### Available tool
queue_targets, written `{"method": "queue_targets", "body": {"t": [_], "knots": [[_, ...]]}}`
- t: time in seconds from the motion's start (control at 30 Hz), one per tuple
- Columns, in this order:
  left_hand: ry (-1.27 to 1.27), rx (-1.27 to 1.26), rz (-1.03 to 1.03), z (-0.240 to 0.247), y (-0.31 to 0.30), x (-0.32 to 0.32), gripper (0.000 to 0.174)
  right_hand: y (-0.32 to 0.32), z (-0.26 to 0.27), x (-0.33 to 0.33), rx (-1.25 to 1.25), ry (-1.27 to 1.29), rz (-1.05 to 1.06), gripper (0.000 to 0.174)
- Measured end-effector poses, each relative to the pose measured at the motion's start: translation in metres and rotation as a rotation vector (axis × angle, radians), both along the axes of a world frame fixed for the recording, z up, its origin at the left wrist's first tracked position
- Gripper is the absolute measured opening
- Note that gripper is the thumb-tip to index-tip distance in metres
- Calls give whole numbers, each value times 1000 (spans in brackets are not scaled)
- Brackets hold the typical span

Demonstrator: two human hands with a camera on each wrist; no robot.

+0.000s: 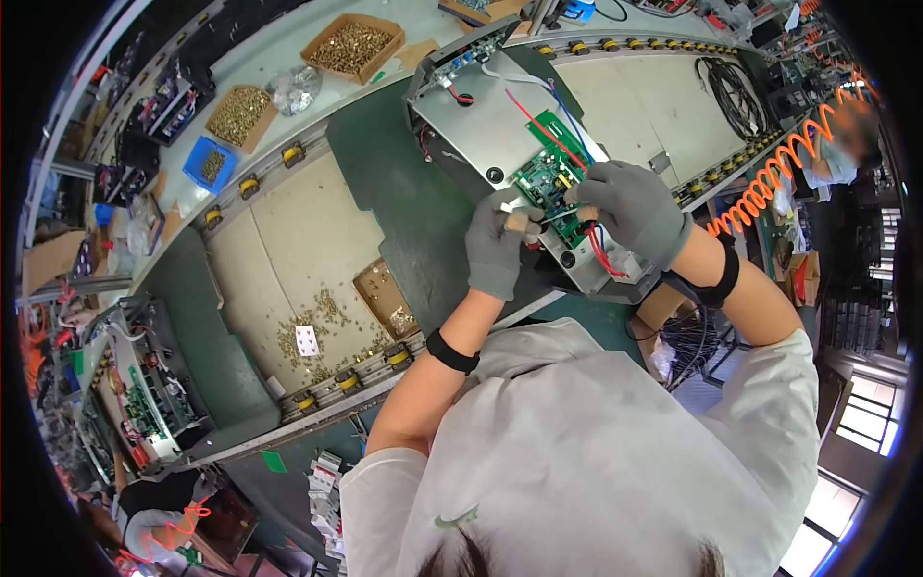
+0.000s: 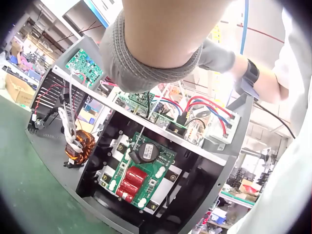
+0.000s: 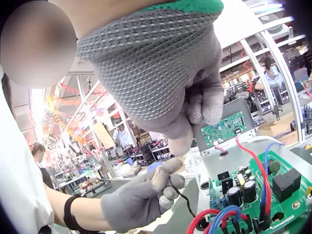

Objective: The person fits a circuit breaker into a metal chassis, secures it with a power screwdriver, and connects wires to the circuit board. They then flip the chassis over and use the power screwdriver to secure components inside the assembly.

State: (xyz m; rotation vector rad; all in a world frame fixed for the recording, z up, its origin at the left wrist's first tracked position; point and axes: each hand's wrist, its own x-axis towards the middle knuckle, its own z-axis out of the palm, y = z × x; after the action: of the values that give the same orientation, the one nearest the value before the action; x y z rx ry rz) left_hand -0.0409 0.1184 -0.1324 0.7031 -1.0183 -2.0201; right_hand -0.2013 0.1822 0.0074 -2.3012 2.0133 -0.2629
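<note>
Your pale shirt (image 1: 606, 442) lies closest — past it, your gloved left hand (image 1: 494, 252) pinches a thin black wire (image 3: 185, 198), while your gloved right hand (image 1: 636, 207) has bent fingers, though I cannot tell whether they grip anything. Both hands are over the green circuit board (image 1: 546, 176) — mounted on a grey metal chassis (image 1: 473, 135) resting on the dark green surface (image 1: 409, 226)

"Where's the green circuit board (image 1: 548, 178)?"
"Flat on the grey metal chassis (image 1: 471, 130), red and blue wires (image 3: 262, 168) arching over it."
"And the thin black cable (image 3: 184, 199)?"
"Bent, trailing down toward the chassis."
</note>
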Motion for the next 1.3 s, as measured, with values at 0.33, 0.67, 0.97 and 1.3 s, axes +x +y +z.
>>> {"method": "queue_targets", "body": {"t": [0.33, 0.67, 0.97, 1.3], "knots": [[-212, -61, -79, 3, -24, -3, 19, 44, -6, -1, 132, -262, -172, 12], [-448, -229, -129, 8, -37, -2, 22, 57, -20, -12, 47, -281, -239, 10], [-213, -233, -244, 11, -7, 3, 20, 19, -18, -24, 23, -428, 15, 27], [-324, 62, -268, 13, -11, 21, 23, -49, -34, -18, 51, -471, -49, 31]]}}
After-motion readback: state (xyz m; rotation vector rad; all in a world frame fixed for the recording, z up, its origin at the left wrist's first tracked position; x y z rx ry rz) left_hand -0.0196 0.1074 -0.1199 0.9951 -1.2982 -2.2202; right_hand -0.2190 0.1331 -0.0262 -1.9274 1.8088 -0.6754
